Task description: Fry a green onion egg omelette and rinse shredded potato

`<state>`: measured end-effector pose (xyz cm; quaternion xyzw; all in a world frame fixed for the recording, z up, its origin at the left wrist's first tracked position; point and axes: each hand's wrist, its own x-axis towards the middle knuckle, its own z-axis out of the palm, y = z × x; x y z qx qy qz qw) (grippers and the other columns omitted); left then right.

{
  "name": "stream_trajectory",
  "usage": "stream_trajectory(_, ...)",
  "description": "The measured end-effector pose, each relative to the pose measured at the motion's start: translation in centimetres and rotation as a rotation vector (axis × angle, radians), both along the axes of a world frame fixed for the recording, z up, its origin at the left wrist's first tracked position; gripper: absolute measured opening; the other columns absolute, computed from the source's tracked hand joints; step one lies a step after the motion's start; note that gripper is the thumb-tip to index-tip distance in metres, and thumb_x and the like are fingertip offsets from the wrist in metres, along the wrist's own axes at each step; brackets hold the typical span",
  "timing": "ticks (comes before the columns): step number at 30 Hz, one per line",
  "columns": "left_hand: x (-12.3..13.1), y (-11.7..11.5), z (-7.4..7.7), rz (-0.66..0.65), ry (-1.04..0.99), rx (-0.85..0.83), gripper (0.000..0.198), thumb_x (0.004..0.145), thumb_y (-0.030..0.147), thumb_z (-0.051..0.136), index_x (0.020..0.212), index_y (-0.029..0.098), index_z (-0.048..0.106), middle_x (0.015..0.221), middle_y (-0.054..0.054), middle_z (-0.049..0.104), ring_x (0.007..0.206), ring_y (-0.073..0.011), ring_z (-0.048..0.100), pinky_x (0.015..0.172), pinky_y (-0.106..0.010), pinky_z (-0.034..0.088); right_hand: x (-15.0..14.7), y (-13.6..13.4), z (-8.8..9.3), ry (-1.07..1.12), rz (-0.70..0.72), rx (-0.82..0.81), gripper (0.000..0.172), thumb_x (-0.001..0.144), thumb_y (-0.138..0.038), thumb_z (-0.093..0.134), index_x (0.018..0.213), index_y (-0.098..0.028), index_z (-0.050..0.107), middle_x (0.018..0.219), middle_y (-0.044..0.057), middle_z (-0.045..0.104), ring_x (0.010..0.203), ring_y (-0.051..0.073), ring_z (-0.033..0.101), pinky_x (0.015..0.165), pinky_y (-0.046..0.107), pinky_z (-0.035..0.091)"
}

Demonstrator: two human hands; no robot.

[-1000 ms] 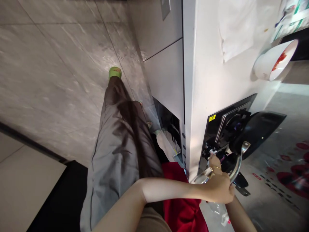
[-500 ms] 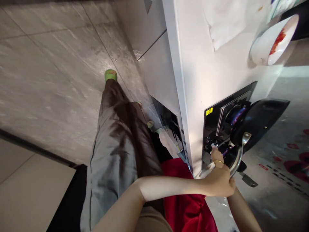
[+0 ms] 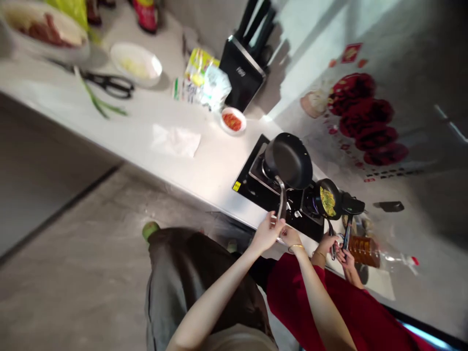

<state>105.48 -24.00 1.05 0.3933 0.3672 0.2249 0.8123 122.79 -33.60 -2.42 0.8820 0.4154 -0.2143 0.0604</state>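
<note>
Black frying pan (image 3: 288, 160) on the near burner of the black stove (image 3: 256, 187), a bit right of the middle of the view, pan empty. Silver pan handle (image 3: 281, 197) sticking out toward 6 o'clock. Left hand (image 3: 268, 235) at the end of that handle, fingers curled around it. Right hand (image 3: 291, 237) just beside, at 3 o'clock of the left one, gold bangle (image 3: 295, 247) on the wrist; touching the handle end, but fingers too blurred to tell how bent.

At 3 o'clock of the big pan, a small pan (image 3: 328, 199) with yellow and green food inside. Held by another person's hand (image 3: 326, 243), that person in red clothes (image 3: 351, 302). That person's other hand (image 3: 346, 257) on a dark spatula (image 3: 350, 214) just right of the small pan. Past those, at 4 o'clock, a bottle of brown liquid (image 3: 363, 250) lying on its side.

At 10 o'clock of the stove, a small white dish with red bits (image 3: 233, 121) on the white counter (image 3: 120, 126). Black knife block (image 3: 244, 70) at 11 o'clock. Snack bags (image 3: 203, 80) next to it. White paper towel (image 3: 176, 141) at 9 o'clock. Farther off, a white bowl (image 3: 136, 63), black scissors (image 3: 109, 84), and green onion stalks (image 3: 98, 102). Big bowl of meat (image 3: 44, 31) in the far top left corner. Red flower stickers (image 3: 365, 117) on the wall at 2 o'clock.
</note>
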Motion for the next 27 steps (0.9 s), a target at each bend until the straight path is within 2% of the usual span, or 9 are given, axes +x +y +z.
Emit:
stream_trajectory(2,-1.4,0.9,0.6,0.071,0.082,0.074,0.048,0.081,0.046,0.054,0.118,0.017,0.049,0.101,-0.009,0.064,0.085,-0.0171,0.061,0.073,-0.027,0.048,-1.6,-1.6,0.7,0.062,-0.05,0.094,0.012,0.078,-0.026,0.058,0.072,-0.017,0.061,0.063,0.0,0.062,0.062,0.015,0.06,0.061,0.025,0.044)
stream_trajectory(4,-2.8,1.8,1.3,0.109,0.159,0.133,0.044,0.081,0.046,0.053,0.114,0.017,0.052,0.101,-0.008,0.063,0.091,-0.018,0.06,0.079,-0.029,0.047,-2.6,-3.3,1.8,0.113,-0.098,0.228,0.016,0.08,-0.031,0.054,0.074,-0.018,0.061,0.064,0.001,0.062,0.062,0.016,0.059,0.061,0.025,0.043)
stream_trajectory(8,-4.8,3.3,2.8,0.065,0.254,0.27,0.041,0.079,0.049,0.052,0.105,0.018,0.056,0.107,-0.01,0.062,0.099,-0.0213,0.057,0.081,-0.032,0.046,-3.7,-6.5,4.0,0.119,-0.236,0.527,0.031,0.086,-0.042,0.044,0.084,-0.018,0.064,0.076,0.005,0.065,0.065,0.017,0.06,0.065,0.028,0.045)
stream_trajectory(11,-5.6,3.6,3.6,0.005,0.29,0.389,0.042,0.078,0.05,0.051,0.104,0.018,0.058,0.113,-0.011,0.06,0.104,-0.023,0.056,0.083,-0.033,0.044,-5.0,-8.2,4.8,0.086,-0.341,0.664,0.035,0.087,-0.044,0.042,0.088,-0.017,0.064,0.081,0.008,0.066,0.067,0.018,0.06,0.068,0.03,0.047)
stream_trajectory(19,-6.2,2.8,3.2,-0.111,0.358,0.46,0.049,0.072,0.055,0.054,0.103,0.016,0.059,0.116,-0.013,0.06,0.105,-0.0261,0.056,0.084,-0.036,0.046,-9.5,-9.3,4.8,0.192,-0.474,0.832,0.036,0.089,-0.044,0.04,0.09,-0.018,0.064,0.087,0.009,0.068,0.072,0.019,0.063,0.065,0.029,0.05)
stream_trajectory(23,-6.0,2.7,3.2,-0.121,0.359,0.49,0.049,0.072,0.055,0.055,0.102,0.017,0.06,0.116,-0.012,0.06,0.107,-0.0277,0.055,0.086,-0.038,0.045,-9.6,-9.5,5.2,0.209,-0.516,0.887,0.036,0.089,-0.045,0.04,0.088,-0.019,0.064,0.086,0.009,0.069,0.072,0.02,0.064,0.061,0.028,0.05)
stream_trajectory(27,-5.3,3.0,3.4,-0.104,0.363,0.502,0.052,0.069,0.058,0.057,0.101,0.018,0.061,0.114,-0.011,0.061,0.105,-0.028,0.056,0.089,-0.04,0.044,-8.3,-9.6,6.0,0.204,-0.497,0.923,0.033,0.09,-0.043,0.04,0.087,-0.02,0.065,0.082,0.007,0.068,0.069,0.019,0.063,0.059,0.027,0.049)
